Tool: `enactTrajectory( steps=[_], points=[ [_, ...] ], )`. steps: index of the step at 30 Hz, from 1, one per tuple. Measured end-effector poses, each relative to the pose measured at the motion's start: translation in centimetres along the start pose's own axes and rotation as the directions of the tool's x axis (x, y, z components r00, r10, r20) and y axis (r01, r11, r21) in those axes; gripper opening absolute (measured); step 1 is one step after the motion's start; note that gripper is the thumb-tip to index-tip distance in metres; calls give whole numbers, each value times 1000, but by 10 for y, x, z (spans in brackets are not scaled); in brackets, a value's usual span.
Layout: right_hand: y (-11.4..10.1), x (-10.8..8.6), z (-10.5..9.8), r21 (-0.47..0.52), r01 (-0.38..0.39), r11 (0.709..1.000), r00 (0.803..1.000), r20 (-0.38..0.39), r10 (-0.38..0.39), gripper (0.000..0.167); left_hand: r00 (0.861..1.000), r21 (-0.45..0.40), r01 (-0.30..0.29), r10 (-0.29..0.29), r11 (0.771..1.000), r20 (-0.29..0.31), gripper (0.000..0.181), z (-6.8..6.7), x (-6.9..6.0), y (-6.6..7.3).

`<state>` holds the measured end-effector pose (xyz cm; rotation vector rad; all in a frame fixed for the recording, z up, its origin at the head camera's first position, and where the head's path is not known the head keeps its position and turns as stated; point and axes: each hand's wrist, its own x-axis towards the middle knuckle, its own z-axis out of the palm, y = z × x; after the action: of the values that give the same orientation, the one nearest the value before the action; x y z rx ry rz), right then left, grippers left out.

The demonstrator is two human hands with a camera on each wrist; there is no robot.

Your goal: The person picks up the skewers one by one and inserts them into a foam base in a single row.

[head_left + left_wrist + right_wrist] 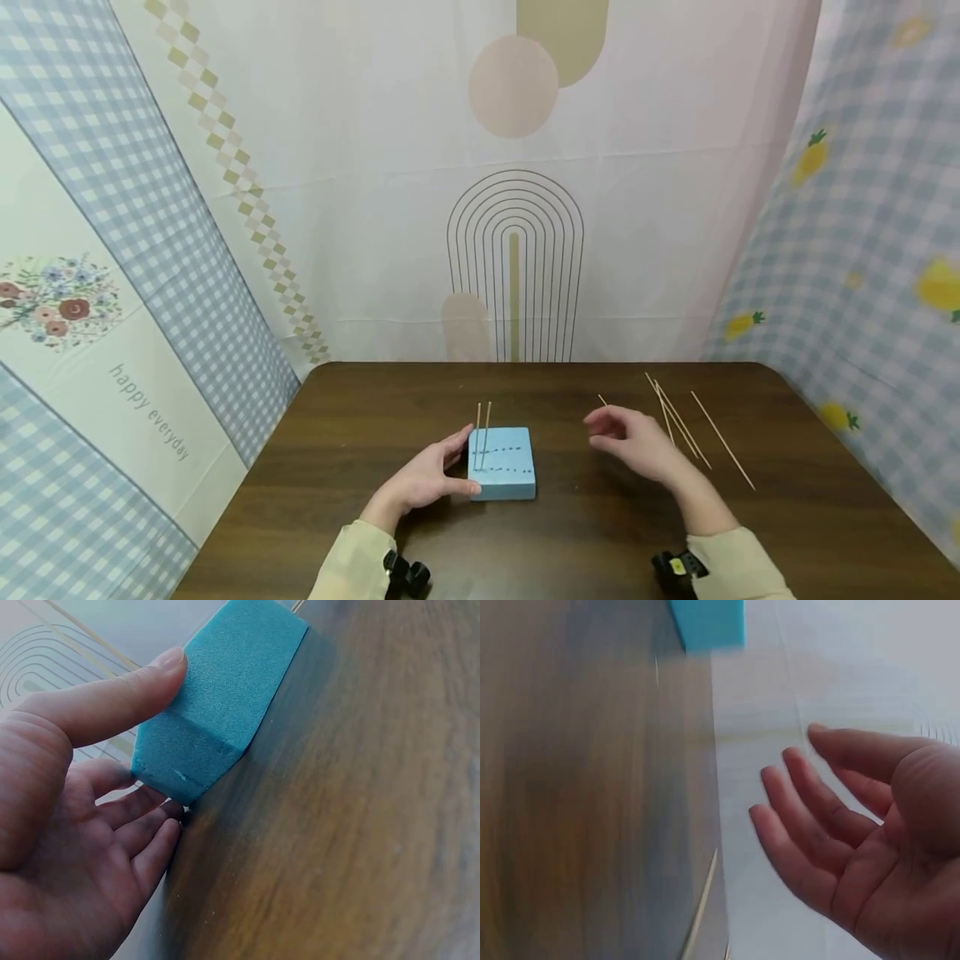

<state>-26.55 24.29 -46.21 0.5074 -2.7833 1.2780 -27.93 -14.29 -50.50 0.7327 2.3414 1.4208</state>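
Observation:
A light blue foam block (501, 492) with rows of small dark holes on top lies flat on the table. Two thin wooden sticks (488, 421) stand nearly upright near its left side. My left hand (423, 479) grips the block's left end, the thumb along the front and the fingers at the back. In the left wrist view the thumb (112, 705) presses against the blue foam. To the right of the block, my right hand (637, 442) hovers with loosely bent fingers and nothing between them. One stick (701, 907) lies below it in the right wrist view.
Several loose wooden sticks (682, 421) lie on the dark wooden table (360, 417) at the right, a few crossing. Another stick's tip (602, 400) shows behind the right hand. Patterned cloths (390, 250) hang behind the table and at both sides.

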Motion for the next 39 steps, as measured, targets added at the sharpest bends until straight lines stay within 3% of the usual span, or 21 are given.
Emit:
enactTrajectory(
  steps=[6,12,29,39],
  points=[
    [37,-11,-29,-41,-94,995,994,-54,92,26,1000,1,-10,10,1000,-5,104,0,-1,0],
    [52,-15,-35,-15,-155,988,986,-63,154,32,1000,8,-2,2,1000,-3,104,0,0,-1],
    [55,-13,-29,-124,-221,967,974,-69,214,37,1000,4,-7,7,1000,-7,104,1,0,0],
    [51,-13,-27,-102,-272,957,962,-47,269,45,1000,9,-1,1,1000,-9,104,1,-1,0]
  ],
)
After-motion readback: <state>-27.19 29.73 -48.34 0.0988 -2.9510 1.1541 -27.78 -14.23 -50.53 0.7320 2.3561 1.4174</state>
